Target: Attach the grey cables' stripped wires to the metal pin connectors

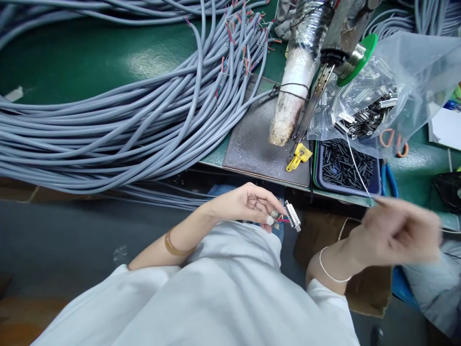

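Note:
My left hand [257, 206] is closed, fingers pinched just behind a silver multi-pin D-sub connector [293, 216]. Thin coloured wires run from the connector's back into the grip; the cable behind them is mostly hidden. To the right, my right hand [401, 230] is raised and blurred, its fingers curled. A thin strand of solder wire [355, 161] runs down from the green-rimmed spool [369, 57] to this hand and appears gripped in it. A soldering iron [317, 101] points downward over the dark plate, its tip close to a yellow clip [299, 157].
Grey cables [144, 120] with stripped ends lie bundled across the green table [154, 57]. A tray [376, 180] of short black tubes stands at its front edge, below a plastic bag [414, 72] of connectors. Orange-handled scissors [401, 146] and blue-handled pliers [389, 180] lie beside it.

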Available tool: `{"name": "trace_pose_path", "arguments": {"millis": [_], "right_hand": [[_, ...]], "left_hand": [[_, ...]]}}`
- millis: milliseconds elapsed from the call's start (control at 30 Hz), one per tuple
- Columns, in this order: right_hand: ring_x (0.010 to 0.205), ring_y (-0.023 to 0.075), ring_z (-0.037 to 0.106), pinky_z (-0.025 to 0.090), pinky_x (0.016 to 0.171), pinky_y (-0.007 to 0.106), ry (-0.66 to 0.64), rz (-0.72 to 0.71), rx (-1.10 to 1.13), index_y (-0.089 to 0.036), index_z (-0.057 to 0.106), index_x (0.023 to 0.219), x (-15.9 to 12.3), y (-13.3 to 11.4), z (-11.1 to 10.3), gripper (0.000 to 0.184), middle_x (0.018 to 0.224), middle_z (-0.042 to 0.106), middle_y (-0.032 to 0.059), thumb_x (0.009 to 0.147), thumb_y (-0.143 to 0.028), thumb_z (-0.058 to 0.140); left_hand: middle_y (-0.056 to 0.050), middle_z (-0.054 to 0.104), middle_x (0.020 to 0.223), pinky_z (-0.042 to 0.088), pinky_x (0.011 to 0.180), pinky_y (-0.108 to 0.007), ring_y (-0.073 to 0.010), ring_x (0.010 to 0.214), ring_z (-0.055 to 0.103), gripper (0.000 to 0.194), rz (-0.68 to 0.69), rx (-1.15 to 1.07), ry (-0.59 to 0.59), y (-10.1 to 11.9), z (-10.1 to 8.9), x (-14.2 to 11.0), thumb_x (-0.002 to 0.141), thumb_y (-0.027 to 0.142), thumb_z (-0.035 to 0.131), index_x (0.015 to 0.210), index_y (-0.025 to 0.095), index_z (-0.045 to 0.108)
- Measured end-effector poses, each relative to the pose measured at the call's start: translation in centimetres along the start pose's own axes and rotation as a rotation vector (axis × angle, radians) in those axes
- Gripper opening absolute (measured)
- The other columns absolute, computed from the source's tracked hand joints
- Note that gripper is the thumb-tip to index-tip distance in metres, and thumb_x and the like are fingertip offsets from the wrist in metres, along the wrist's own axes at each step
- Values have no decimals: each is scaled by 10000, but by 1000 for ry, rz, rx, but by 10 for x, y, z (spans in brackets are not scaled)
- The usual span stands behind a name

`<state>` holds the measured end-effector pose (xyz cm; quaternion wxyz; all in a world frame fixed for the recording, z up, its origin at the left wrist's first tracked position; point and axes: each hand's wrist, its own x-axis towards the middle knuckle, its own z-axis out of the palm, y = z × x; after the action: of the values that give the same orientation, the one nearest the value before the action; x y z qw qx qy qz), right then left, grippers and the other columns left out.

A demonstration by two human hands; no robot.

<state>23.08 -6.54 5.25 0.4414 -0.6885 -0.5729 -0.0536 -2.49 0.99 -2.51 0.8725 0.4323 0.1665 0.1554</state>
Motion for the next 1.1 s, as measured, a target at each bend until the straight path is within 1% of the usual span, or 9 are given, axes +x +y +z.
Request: {"name": "trace_pose_path", "arguments": {"millis": [33,133,233,400,500,600,767,933,1100], "right_hand": [[572,175,555,397,560,340,100,2,-98,-247,737,818,6,4,7,184,638,612,22,916,-367,638],[663,161,568,405,669,323,-222,-52,-314,-210,752,853,30,23,31,164,796,707,48,894,-347,671],[667,151,537,370,700,311,-376,-55,-458,-207,765,886,51,44,43,131,871,730,58,871,-311,688],[706,142,553,344,716,305,-525,-55,-526,-197,753,835,70,48,46,51,862,753,67,799,-232,750],[676,130,545,358,719,299,-475,-59,-504,-194,732,829,70,45,48,42,798,728,41,794,-218,733],[571,90,491,390,663,276,-250,-17,-379,-173,713,896,66,41,47,83,781,701,14,836,-216,675],[775,144,644,438,592,246,61,-4,12,-122,700,960,44,9,34,150,912,704,74,864,-210,626],[639,118,584,386,527,261,-180,82,338,-209,739,837,-2,-34,34,34,804,705,21,821,-234,754],[530,74,406,280,483,275,-281,175,338,-201,693,810,-23,-41,54,167,786,636,1,929,-303,639]], "left_hand": [[-90,756,769,580,587,-252,-145,573,693,319,7,-25,-48,0,-2,-1,772,335,836,1029,157,775],[-88,709,662,453,406,-230,-114,430,571,284,116,-14,-70,7,-5,-3,715,415,867,809,158,791],[-59,642,600,349,351,-227,-77,389,461,339,284,15,85,25,-1,-3,674,482,877,672,163,761],[-6,607,610,249,358,-172,-43,423,418,259,502,77,345,53,20,-3,714,424,873,790,194,779],[10,590,610,200,365,-153,-24,432,386,194,535,60,427,55,30,0,753,363,853,810,196,771],[6,597,620,183,368,-154,-31,453,415,238,490,4,509,45,32,7,712,361,873,790,175,746],[5,605,615,169,369,-168,-28,446,397,247,426,-40,616,23,27,18,695,338,859,790,151,730],[6,624,609,308,427,-165,-36,478,454,229,426,60,664,12,28,24,722,328,832,760,134,718],[-21,681,680,419,521,-175,-65,559,546,172,434,190,707,11,34,27,718,265,804,738,120,714]]}}
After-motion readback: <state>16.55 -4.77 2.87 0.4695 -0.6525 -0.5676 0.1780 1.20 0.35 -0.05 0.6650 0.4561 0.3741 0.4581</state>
